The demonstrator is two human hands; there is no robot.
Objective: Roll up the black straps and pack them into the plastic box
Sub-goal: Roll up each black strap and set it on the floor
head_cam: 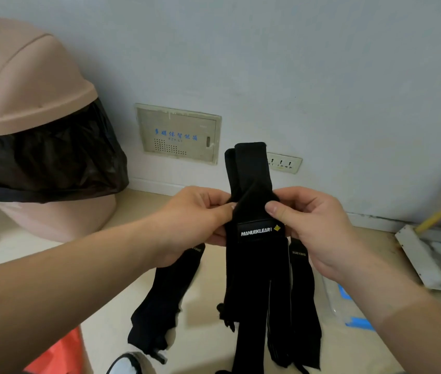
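A black strap (251, 268) with a white "MANUEKLEAR" label is held up in front of me. Its upper end sticks up past my fingers and its long tail hangs down. My left hand (195, 220) pinches the strap's left edge just above the label. My right hand (311, 225) pinches the right edge at the same height, thumb on the front. Two more black straps lie on the floor below: one (165, 300) at the left, another (304, 290) at the right. A clear plastic box with blue clips (349, 306) shows partly under my right forearm.
A pink bin with a black bag (38, 147) stands at the left against the wall. A wall panel (177, 133) and a socket (284, 162) sit low on the wall. A white frame with yellow bars (438, 252) lies at the right. Something orange-red (60, 352) is at the bottom left.
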